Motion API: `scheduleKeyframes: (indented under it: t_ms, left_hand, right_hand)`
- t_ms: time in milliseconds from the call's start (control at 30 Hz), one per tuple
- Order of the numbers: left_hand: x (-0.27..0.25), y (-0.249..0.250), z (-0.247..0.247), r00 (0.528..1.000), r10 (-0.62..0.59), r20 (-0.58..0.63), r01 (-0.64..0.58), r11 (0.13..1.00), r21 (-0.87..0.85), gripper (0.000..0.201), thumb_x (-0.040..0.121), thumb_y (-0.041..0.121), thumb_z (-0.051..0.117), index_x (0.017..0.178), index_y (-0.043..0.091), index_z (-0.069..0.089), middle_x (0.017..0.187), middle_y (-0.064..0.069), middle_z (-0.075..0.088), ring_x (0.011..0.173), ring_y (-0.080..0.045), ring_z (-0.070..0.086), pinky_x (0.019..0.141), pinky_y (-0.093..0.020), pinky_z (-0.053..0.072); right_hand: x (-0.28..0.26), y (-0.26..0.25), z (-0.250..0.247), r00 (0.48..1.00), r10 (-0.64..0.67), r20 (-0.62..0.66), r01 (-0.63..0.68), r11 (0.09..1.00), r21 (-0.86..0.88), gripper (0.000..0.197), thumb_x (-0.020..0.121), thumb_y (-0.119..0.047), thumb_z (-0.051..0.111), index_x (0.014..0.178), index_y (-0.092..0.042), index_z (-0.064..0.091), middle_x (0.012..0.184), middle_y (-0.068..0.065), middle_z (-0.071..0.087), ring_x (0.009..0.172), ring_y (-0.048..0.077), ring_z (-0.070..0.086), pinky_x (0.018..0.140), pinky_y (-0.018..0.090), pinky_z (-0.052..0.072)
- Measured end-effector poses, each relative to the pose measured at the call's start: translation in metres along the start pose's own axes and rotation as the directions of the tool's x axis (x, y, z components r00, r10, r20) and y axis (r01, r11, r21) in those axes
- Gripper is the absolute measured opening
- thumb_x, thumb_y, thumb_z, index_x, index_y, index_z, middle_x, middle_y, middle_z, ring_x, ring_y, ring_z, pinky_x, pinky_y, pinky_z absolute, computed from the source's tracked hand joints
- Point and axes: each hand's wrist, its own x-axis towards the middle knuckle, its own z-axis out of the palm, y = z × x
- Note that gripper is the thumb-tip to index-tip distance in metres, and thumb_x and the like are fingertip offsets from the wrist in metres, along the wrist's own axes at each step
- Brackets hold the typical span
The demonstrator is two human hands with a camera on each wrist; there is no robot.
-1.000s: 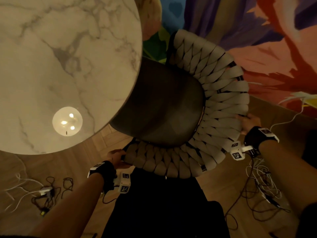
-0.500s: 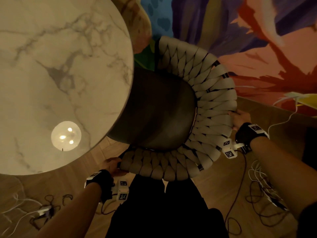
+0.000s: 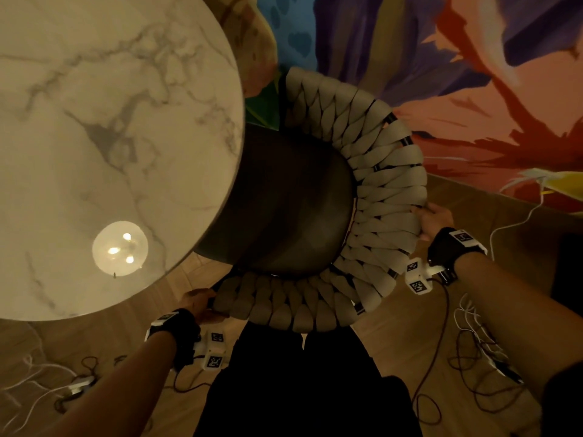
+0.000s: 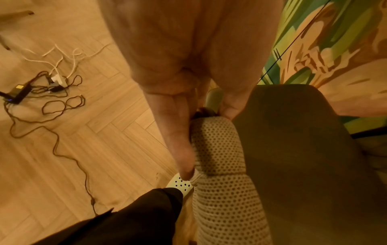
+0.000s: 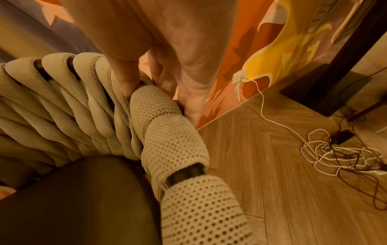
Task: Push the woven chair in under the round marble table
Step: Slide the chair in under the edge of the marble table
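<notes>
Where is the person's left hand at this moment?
In the head view the left hand sits low and left of centre, gripping the near-left end of the woven chair rim, just below the marble table edge.

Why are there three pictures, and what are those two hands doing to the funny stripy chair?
No machine here: a person wears three cameras. The big picture looks down from their head; the other two sit on their wrists and look along the fingers. The left hand and the right hand both grip the rim of the woven chair. Its dark seat is already partly under the round marble table. Nothing stands on the table; the bright spot looks like a lamp's reflection. Cables lie on the wooden floor.
</notes>
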Motion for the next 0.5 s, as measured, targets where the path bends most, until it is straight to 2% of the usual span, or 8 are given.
scheduleKeyframes:
  t_ms: [33, 100, 200, 267, 333, 367, 433, 500]
  left_hand:
    - [0.003, -0.001, 0.000, 1.000, 0.018, 0.003, -0.018, 0.999, 0.041, 0.034, 0.092, 0.007, 0.051, 0.124, -0.004, 0.054, 0.114, -0.026, 0.059, 0.071, -0.032, 0.060, 0.056, -0.038, 0.057]
    - [0.005, 0.000, -0.002, 0.999, 0.051, 0.010, -0.052, 0.991, 0.125, 0.041, 0.093, 0.009, 0.050, 0.133, -0.003, 0.048, 0.126, -0.029, 0.059, 0.066, -0.031, 0.060, 0.058, -0.037, 0.054]
    - [0.002, 0.001, -0.002, 0.998, 0.052, 0.042, -0.060, 0.975, 0.214, 0.041, 0.096, 0.013, 0.046, 0.137, 0.005, 0.044, 0.116, -0.028, 0.063, 0.068, -0.034, 0.063, 0.056, -0.034, 0.053]
    - [-0.001, 0.002, -0.004, 0.994, 0.109, 0.005, -0.105, 0.944, 0.312, 0.040, 0.095, 0.016, 0.048, 0.135, 0.010, 0.048, 0.117, -0.027, 0.063, 0.082, -0.039, 0.063, 0.059, -0.038, 0.053]
    - [-0.001, 0.003, -0.007, 0.964, 0.262, -0.043, -0.204, 0.835, 0.511, 0.038, 0.090, 0.017, 0.054, 0.126, 0.007, 0.060, 0.127, -0.026, 0.059, 0.101, -0.042, 0.061, 0.077, -0.044, 0.055]
    - [-0.003, 0.005, -0.009, 0.949, 0.314, -0.027, -0.243, 0.784, 0.572, 0.035, 0.089, 0.016, 0.056, 0.121, 0.005, 0.064, 0.129, -0.024, 0.058, 0.108, -0.042, 0.060, 0.086, -0.042, 0.053]
    - [-0.009, 0.011, -0.011, 0.938, 0.343, 0.059, -0.303, 0.722, 0.621, 0.030, 0.089, 0.014, 0.054, 0.114, 0.005, 0.068, 0.126, -0.022, 0.061, 0.110, -0.038, 0.061, 0.089, -0.038, 0.051]
    - [-0.016, 0.018, -0.012, 0.934, 0.333, 0.132, -0.333, 0.668, 0.666, 0.029, 0.091, 0.017, 0.051, 0.113, 0.009, 0.069, 0.122, -0.020, 0.065, 0.110, -0.035, 0.062, 0.091, -0.037, 0.051]
  right_hand:
    - [-0.004, -0.002, 0.001, 1.000, 0.000, -0.006, -0.001, 1.000, -0.013, 0.040, 0.091, -0.024, 0.062, 0.130, -0.014, 0.057, 0.124, 0.011, 0.062, 0.112, 0.032, 0.061, 0.098, 0.049, 0.051]
    - [-0.012, 0.000, 0.003, 1.000, -0.007, -0.027, 0.005, 0.997, -0.071, 0.045, 0.090, -0.029, 0.061, 0.133, -0.016, 0.055, 0.131, 0.012, 0.061, 0.115, 0.033, 0.060, 0.100, 0.047, 0.050]
    - [-0.031, 0.008, 0.015, 0.996, -0.027, -0.082, 0.013, 0.986, -0.166, 0.052, 0.092, -0.025, 0.058, 0.142, -0.020, 0.044, 0.140, 0.015, 0.054, 0.122, 0.036, 0.054, 0.104, 0.046, 0.045]
    - [-0.048, 0.017, 0.028, 0.992, -0.065, -0.111, 0.046, 0.985, -0.167, 0.065, 0.092, -0.018, 0.057, 0.150, -0.027, 0.028, 0.147, 0.016, 0.046, 0.129, 0.039, 0.048, 0.107, 0.050, 0.042]
    - [-0.062, 0.030, 0.038, 0.987, -0.090, -0.132, 0.058, 0.972, -0.229, 0.079, 0.092, -0.015, 0.055, 0.153, -0.035, 0.009, 0.154, 0.018, 0.036, 0.134, 0.041, 0.043, 0.106, 0.053, 0.042]
    - [-0.070, 0.037, 0.042, 0.986, -0.088, -0.141, 0.049, 0.964, -0.261, 0.085, 0.092, -0.014, 0.055, 0.153, -0.037, 0.002, 0.157, 0.019, 0.028, 0.138, 0.042, 0.037, 0.107, 0.055, 0.041]
    - [-0.080, 0.049, 0.046, 0.985, -0.092, -0.146, 0.040, 0.944, -0.329, 0.090, 0.091, -0.012, 0.055, 0.152, -0.039, -0.005, 0.161, 0.021, 0.014, 0.143, 0.043, 0.027, 0.106, 0.055, 0.041]
    - [-0.092, 0.056, 0.048, 0.988, -0.083, -0.132, 0.030, 0.932, -0.362, 0.092, 0.089, -0.005, 0.053, 0.152, -0.039, -0.006, 0.162, 0.019, 0.009, 0.137, 0.046, 0.037, 0.088, 0.046, 0.051]
